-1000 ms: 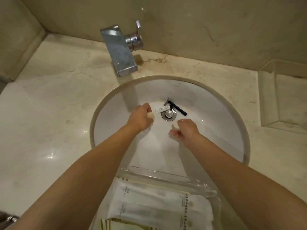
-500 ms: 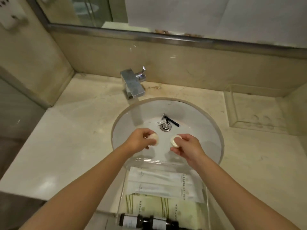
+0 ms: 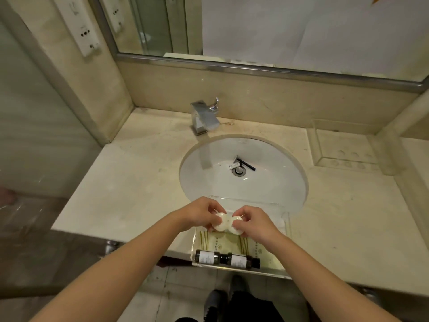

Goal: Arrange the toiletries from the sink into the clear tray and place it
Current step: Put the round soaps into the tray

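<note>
My left hand (image 3: 199,213) grips a small round white soap (image 3: 220,222) and my right hand (image 3: 254,220) grips a second round white soap (image 3: 236,225). Both soaps touch side by side above the clear tray (image 3: 286,225), which straddles the sink's front edge. Inside the tray lie striped packets (image 3: 217,242) and two dark bottles (image 3: 226,259) along its near end. In the white sink (image 3: 209,182), a black razor (image 3: 247,164) and a small white tube (image 3: 231,166) rest beside the drain.
A chrome faucet (image 3: 204,119) stands behind the basin. A second clear tray (image 3: 343,145) sits in the counter's back right corner. A mirror spans the wall above, and a marble counter (image 3: 130,182) surrounds the sink.
Both hands have lifted the two soaps out of the basin and pulled them back toward me over the tray. The camera has risen and moved back.
</note>
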A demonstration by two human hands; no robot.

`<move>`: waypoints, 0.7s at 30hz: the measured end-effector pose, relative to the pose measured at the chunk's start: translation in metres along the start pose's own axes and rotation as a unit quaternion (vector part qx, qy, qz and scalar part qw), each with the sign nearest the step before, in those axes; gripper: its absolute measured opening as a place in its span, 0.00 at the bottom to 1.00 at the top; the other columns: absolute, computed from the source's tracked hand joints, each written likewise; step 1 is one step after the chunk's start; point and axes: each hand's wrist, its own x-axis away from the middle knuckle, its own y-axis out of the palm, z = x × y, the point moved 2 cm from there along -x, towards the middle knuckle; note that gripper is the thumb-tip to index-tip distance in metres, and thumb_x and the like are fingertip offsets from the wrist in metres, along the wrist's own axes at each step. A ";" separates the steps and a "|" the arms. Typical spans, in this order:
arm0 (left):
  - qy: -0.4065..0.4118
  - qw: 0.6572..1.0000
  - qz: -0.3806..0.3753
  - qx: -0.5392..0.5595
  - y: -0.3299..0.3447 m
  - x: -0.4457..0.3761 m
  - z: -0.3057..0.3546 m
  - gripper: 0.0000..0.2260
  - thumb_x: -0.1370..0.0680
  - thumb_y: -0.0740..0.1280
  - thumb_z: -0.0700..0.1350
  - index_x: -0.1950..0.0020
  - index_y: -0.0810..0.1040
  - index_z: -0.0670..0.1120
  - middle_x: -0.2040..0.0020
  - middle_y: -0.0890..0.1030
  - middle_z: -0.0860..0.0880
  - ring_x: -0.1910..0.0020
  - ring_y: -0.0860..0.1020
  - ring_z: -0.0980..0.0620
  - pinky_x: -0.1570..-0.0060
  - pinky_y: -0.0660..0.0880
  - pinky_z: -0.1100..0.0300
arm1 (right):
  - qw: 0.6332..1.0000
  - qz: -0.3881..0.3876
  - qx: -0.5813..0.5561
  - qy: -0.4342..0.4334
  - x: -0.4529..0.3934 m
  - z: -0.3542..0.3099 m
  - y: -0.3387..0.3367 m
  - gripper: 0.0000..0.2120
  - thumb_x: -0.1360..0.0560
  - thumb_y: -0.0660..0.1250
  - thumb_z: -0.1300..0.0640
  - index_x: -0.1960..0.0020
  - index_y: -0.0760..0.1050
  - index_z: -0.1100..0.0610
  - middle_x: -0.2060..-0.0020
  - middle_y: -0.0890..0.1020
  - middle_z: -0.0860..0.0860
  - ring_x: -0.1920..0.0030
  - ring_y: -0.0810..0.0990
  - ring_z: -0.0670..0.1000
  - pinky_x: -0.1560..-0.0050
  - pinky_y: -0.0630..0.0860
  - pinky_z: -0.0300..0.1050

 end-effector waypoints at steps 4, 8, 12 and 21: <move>0.000 1.000 0.004 0.004 0.006 0.010 -0.009 0.11 0.26 0.68 0.31 0.45 0.79 0.37 0.54 0.79 0.41 0.65 0.80 0.49 0.63 0.81 0.62 | 1.000 -0.003 0.003 -0.001 0.008 0.002 0.008 0.05 0.29 0.70 0.62 0.54 0.79 0.55 0.56 0.82 0.57 0.60 0.81 0.51 0.65 0.79 0.40; 0.007 0.999 0.009 -0.033 0.008 0.014 -0.013 0.11 0.27 0.70 0.32 0.46 0.79 0.39 0.60 0.78 0.46 0.66 0.79 0.49 0.64 0.79 0.62 | 1.000 -0.003 0.007 0.008 0.012 0.003 0.012 0.06 0.30 0.70 0.63 0.54 0.78 0.55 0.58 0.81 0.56 0.62 0.81 0.52 0.65 0.80 0.41; 0.023 0.993 0.030 -0.115 0.008 0.013 -0.017 0.09 0.30 0.73 0.38 0.50 0.83 0.43 0.61 0.81 0.50 0.59 0.79 0.52 0.52 0.77 0.60 | 0.998 -0.015 0.058 0.012 0.013 0.006 0.018 0.07 0.32 0.72 0.57 0.54 0.79 0.52 0.55 0.82 0.54 0.55 0.83 0.53 0.53 0.80 0.48; 0.057 0.965 0.039 -0.252 0.014 0.011 -0.026 0.09 0.27 0.72 0.43 0.47 0.83 0.44 0.51 0.84 0.47 0.58 0.76 0.55 0.57 0.70 0.64 | 0.989 0.006 0.146 0.009 0.010 0.011 0.028 0.07 0.32 0.74 0.56 0.54 0.80 0.51 0.57 0.81 0.49 0.56 0.80 0.49 0.56 0.76 0.42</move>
